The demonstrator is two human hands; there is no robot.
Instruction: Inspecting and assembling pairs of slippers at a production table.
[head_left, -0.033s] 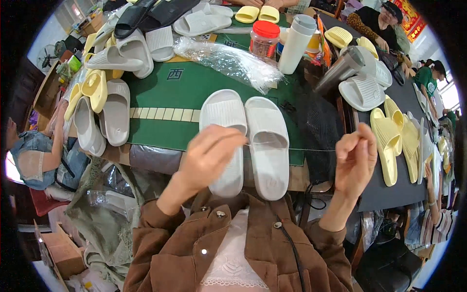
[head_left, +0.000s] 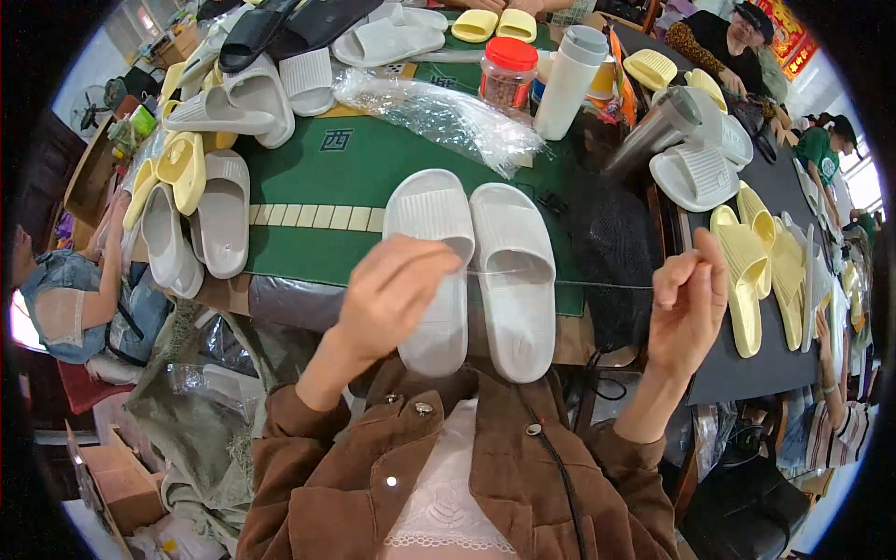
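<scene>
A pair of light grey slide slippers lies side by side at the near edge of the table, the left slipper (head_left: 427, 205) and the right slipper (head_left: 518, 322). My left hand (head_left: 397, 285) is over the left slipper, fingers pinched on one end of a thin clear plastic strand (head_left: 504, 273). The strand runs rightward across the openings of the slippers toward my right hand (head_left: 688, 303). That hand is raised right of the pair, thumb and fingers pinched at the strand's far end. Whether the strand passes through the straps I cannot tell.
A bundle of clear strands (head_left: 448, 117) lies beyond the slippers on the green mat (head_left: 308, 177). A red-lidded jar (head_left: 507, 75), a white bottle (head_left: 569, 84) and a steel tumbler (head_left: 653, 135) stand behind. More slippers pile up left (head_left: 222, 215) and right (head_left: 742, 280). Other people sit around.
My left hand has shifted slightly left and up. My right hand has moved a little to the right. The strand still spans between them.
</scene>
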